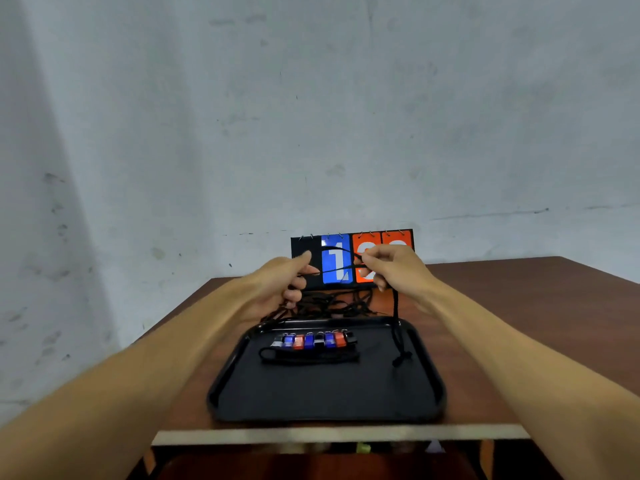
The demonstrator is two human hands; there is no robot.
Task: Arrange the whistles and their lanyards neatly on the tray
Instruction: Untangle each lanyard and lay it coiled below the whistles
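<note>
hands: left hand (287,284) and right hand (393,270) apart, each pinching one black lanyard (396,306) stretched left-right | whistles (313,341): row on tray (329,393), toward tabletop (519,306) far edge, under hands | lanyard tail drops by right hand

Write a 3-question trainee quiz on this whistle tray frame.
1. True or false: the whistles sit in a row on the tray.
2. Pick one: the cord hanging from the right hand ends A) on the tray, B) off the table edge, C) in a box.
3. Short answer: is the left hand free?

Key: 1 true. 2 A. 3 no, it grips cord too.
</note>
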